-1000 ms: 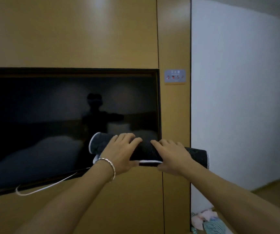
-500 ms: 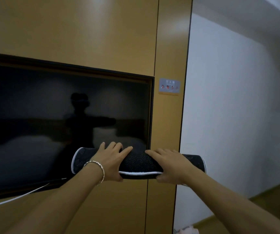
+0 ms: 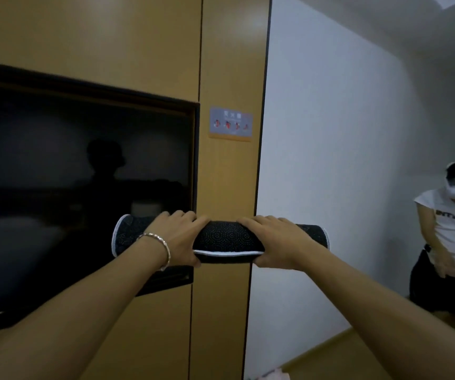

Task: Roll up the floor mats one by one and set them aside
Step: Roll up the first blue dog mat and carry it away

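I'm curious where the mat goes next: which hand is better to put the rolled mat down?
Probably the right hand. Both hands grip the rolled mat, but the only floor in view lies on its side; the left hand faces the screen and wood wall.

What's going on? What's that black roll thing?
A person holds a rolled-up black floor mat with white edging level in the air, left hand and right hand both gripping it. It is rolled but not set aside yet. Behind it are a tan wooden wall and a dark screen.
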